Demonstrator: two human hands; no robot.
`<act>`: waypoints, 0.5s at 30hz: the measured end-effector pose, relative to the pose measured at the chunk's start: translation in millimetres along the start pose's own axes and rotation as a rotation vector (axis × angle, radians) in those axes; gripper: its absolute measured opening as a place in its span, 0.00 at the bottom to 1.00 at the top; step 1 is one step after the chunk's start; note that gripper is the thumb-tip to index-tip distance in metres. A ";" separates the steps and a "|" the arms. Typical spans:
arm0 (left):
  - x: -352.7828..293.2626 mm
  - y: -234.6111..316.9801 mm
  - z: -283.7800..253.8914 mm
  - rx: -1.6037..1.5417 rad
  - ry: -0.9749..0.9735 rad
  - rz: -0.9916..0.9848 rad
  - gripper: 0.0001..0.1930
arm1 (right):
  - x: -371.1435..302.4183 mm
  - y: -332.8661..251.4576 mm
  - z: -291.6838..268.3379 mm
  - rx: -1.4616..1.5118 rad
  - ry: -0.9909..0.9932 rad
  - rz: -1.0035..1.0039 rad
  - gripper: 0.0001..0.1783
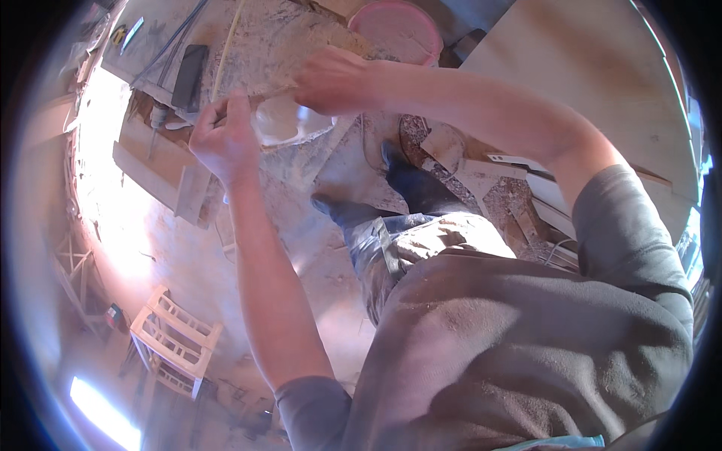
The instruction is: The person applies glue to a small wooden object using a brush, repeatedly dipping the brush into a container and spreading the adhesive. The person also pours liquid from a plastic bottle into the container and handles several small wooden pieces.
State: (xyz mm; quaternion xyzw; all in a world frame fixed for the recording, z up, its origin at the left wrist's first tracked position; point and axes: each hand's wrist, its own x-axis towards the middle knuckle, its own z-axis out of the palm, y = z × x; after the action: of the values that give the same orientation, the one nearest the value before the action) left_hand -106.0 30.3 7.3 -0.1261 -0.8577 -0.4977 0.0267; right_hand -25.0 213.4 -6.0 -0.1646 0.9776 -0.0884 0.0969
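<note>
My left hand (227, 137) is closed, thumb upward, at the near edge of a dusty workbench (259, 49). My right hand (331, 81) is curled into a fist just to its right, with the forearm reaching across from the right. Between the two hands runs a thin brownish strip (265, 96), which both seem to grip; its ends are hidden in the fingers and its kind is unclear. Directly below the hands is a white, rounded, shiny piece (289, 122) with a rough lower edge, partly covered by my right hand.
A pink-rimmed round tub (396, 31) stands beyond my right forearm. At left lie a dark flat block (190, 77) and a drill (158, 116). A large board (594, 75) fills the right. A pale wooden stool (174, 338) stands lower left; scraps and shavings litter the floor.
</note>
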 end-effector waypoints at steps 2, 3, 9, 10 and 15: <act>2.7 0.9 1.7 -0.006 -0.010 0.024 0.15 | 24.6 -13.0 14.2 0.028 0.217 0.010 0.06; 5.6 1.9 5.4 -0.007 -0.022 0.051 0.15 | 30.1 -16.7 25.1 0.034 0.322 0.027 0.07; 0.0 2.5 -2.8 0.007 -0.003 0.045 0.14 | -1.6 -2.6 29.9 -0.030 0.085 -0.054 0.08; -1.5 0.8 -4.6 0.012 -0.009 0.014 0.13 | 4.7 -6.4 13.2 0.004 0.057 -0.015 0.07; 3.5 9.5 4.3 -0.038 -0.046 0.001 0.12 | 41.4 -28.4 32.1 -0.066 0.285 -0.068 0.08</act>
State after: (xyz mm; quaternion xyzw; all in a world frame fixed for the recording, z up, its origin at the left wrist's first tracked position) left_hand -106.7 39.1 13.8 -0.1386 -0.8483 -0.5110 0.0049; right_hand -47.6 168.4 -37.8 -0.1866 0.9777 -0.0819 -0.0515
